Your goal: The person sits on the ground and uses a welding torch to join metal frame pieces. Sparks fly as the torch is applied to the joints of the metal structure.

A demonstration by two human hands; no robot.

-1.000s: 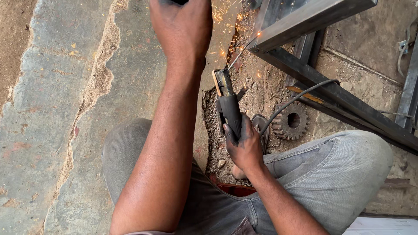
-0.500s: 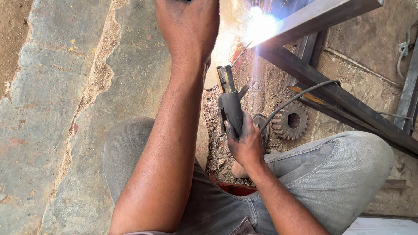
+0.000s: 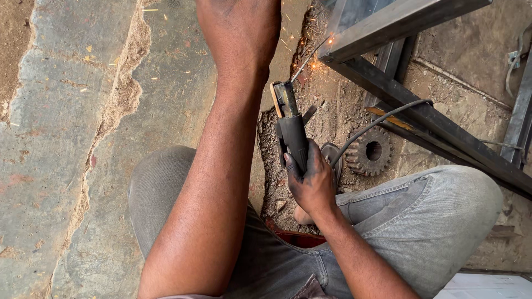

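The person is squatting, and the grey-trousered knees (image 3: 443, 216) are filling the near part of the view. Just beyond the knees, the right hand (image 3: 311, 182) is wrapping tightly around the dark handle of a welding electrode holder (image 3: 292, 130), thumb lying along its side. A black cable (image 3: 382, 119) is curving away from the holder's handle end toward the steel frame (image 3: 421, 116). A rusty gear wheel (image 3: 370, 150) is lying flat on the dirt, to the right of the holder and just on the near side of the frame's dark bar.

Farther out, the holder's clamp is pointing away from the person and gripping a thin welding rod (image 3: 307, 58), which is slanting up toward the corner of the frame. The rod's tip is meeting that corner, where a small orange glow is showing and sparks are scattering over the ground beside it.

Left of the holder, the left forearm is stretching straight away from the body over the cracked concrete floor (image 3: 83, 138). The left hand (image 3: 239, 30) is reaching the top edge of the view, level with the frame's corner; its fingers are cut off there, so I cannot tell whether it is spread, closed or holding anything.
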